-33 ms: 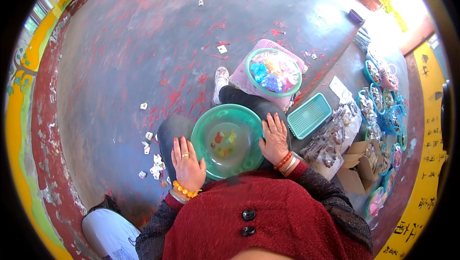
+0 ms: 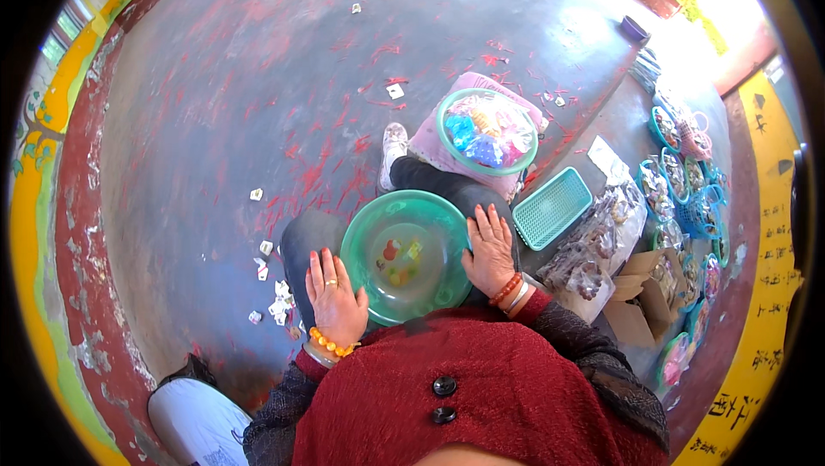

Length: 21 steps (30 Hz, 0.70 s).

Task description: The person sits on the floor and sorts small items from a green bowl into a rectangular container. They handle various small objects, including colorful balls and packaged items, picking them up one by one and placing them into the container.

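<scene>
A round green translucent plastic basin [image 2: 357, 234] sits in my lap between my thighs, with a printed fruit pattern showing on its bottom. Along its left side lies my left hand [image 2: 338, 303], flat on my thigh with the fingers stretched out; it wears a ring and a yellow bead bracelet. My right hand [image 2: 491, 253] rests flat on the other thigh, close to the basin's right rim, fingers slightly spread, with red beads and a pale bangle at the wrist. Neither hand holds anything.
Ahead, a basin of colourful wrapped bundles [image 2: 490, 129] stands on a pink cushion [image 2: 427, 141]. To the right are a turquoise basket [image 2: 553, 208], clear-bagged goods [image 2: 593, 247], a cardboard box [image 2: 640, 303] and several filled baskets. White scraps [image 2: 280, 301] and red bits litter the floor. Someone's pale-clothed leg [image 2: 193, 419] shows lower left.
</scene>
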Available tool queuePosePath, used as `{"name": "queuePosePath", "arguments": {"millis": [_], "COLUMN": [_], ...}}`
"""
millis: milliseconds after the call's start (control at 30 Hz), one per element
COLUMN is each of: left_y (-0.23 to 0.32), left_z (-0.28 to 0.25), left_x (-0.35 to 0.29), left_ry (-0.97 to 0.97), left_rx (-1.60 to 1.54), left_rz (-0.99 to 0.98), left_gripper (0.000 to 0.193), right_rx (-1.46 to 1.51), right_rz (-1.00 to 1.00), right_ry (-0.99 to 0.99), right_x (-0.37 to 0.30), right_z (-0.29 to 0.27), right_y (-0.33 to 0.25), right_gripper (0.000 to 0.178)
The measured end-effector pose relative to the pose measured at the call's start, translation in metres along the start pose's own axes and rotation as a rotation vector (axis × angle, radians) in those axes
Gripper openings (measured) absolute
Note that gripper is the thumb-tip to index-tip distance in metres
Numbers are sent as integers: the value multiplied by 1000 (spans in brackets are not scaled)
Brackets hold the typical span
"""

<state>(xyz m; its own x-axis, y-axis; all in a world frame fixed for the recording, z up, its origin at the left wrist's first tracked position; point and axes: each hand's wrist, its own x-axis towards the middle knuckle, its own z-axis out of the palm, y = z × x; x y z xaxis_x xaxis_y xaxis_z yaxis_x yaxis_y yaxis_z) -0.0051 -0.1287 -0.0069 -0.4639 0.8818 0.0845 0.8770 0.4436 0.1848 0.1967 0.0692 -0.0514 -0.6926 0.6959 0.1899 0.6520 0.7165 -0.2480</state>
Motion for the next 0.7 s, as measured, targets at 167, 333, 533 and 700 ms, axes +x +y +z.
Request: {"name": "queuePosePath", "arguments": {"millis": [167, 333, 533, 700], "left_y": [-2, -3, -4, 1], "left_z": [4, 7, 8, 6], "left_x": [-5, -11, -13, -8], "left_ry": [7, 18, 26, 39], "left_rx": [41, 49, 59, 46], "left_rz": [-37, -15, 10, 31], "left_gripper": [67, 64, 61, 54], "right_rx": [-33, -21, -57, -88], "right_rz": [-20, -31, -77, -101], "right_ry": [35, 10, -115, -75], "right_x": [4, 4, 3, 3], "right_z": [5, 10, -5, -6], "right_y": [-5, -4, -4, -4], "right_gripper": [53, 55, 59, 62]}}
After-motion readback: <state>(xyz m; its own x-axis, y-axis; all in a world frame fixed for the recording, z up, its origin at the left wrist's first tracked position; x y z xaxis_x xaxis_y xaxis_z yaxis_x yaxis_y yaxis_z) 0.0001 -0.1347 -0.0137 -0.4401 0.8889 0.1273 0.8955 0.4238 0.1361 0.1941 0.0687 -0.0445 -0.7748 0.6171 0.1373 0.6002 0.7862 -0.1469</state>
